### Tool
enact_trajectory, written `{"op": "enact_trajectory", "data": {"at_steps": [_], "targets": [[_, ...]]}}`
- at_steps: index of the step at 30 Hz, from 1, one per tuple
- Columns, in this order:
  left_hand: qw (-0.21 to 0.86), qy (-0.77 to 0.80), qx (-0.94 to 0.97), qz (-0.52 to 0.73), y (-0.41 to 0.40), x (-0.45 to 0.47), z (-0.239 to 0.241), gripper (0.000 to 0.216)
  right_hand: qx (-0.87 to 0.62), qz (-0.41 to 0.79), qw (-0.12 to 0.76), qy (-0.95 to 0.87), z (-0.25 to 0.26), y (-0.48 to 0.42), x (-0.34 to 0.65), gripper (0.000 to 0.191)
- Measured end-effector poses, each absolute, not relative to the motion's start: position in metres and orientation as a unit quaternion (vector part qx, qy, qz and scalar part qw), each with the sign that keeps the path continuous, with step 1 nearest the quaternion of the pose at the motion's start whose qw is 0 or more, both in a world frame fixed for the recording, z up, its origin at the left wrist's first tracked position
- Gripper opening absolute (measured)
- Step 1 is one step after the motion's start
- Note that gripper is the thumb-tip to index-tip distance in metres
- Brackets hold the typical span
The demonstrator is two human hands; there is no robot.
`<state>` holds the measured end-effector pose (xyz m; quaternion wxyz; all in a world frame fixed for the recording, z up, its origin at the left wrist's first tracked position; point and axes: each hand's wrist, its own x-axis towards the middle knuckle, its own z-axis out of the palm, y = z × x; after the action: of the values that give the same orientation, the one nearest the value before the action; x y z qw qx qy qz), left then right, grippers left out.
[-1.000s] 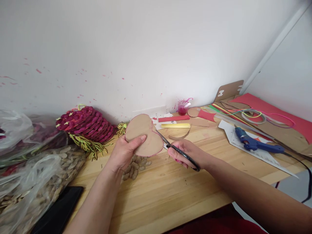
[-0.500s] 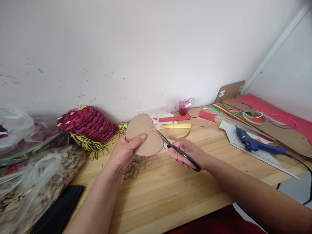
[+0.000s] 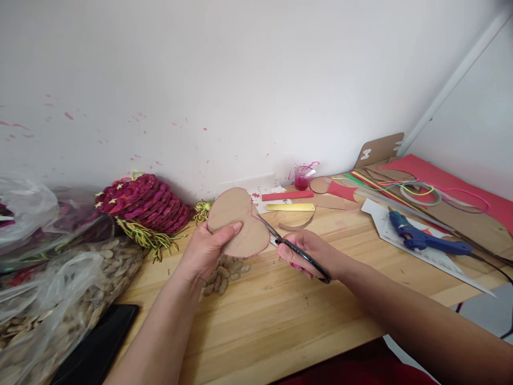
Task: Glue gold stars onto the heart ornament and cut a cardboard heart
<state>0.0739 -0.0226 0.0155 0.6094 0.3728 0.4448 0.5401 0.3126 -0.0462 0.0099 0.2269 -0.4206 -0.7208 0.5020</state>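
Observation:
A brown cardboard heart (image 3: 236, 214) with a pinkish outline along its edge is pinched in my left hand (image 3: 212, 246), the thumb flat on its face. My right hand (image 3: 310, 254) grips black-handled scissors (image 3: 296, 248). Their blades reach the heart's right side near the notch between its lobes, one blade showing over the edge. Partly covered by the heart and my left hand, a small pile of peanut shells (image 3: 224, 275) lies on the wooden table (image 3: 256, 331). A curved cardboard offcut (image 3: 298, 225) rests just beyond the scissors.
Stacked magenta decorations (image 3: 148, 206) with yellow yarn stand left, behind plastic bags of shells (image 3: 80, 289) and a black flat object (image 3: 98, 342). A cup of magenta paint (image 3: 303, 178), red roll (image 3: 287, 197) and yellow strip (image 3: 290, 207) lie at the back. A blue glue gun (image 3: 425, 238) lies right.
Almost nothing differs. Both hands, the heart and the scissors keep the same pose; the whole view has shifted very slightly.

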Motion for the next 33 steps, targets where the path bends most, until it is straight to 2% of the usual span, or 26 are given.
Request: {"op": "enact_trajectory", "data": {"at_steps": [18, 33], "targets": [[0.618, 0.446, 0.356, 0.541, -0.0242, 0.0748, 0.0207, 0.058, -0.433, 0.504, 0.217, -0.715, 0.0098, -0.0483, 0.3139, 0.058], [0.611, 0.449, 0.395, 0.518, -0.0224, 0.0668, 0.0181, 0.052, -0.434, 0.528, 0.235, -0.691, 0.0026, -0.049, 0.3164, 0.052]]}}
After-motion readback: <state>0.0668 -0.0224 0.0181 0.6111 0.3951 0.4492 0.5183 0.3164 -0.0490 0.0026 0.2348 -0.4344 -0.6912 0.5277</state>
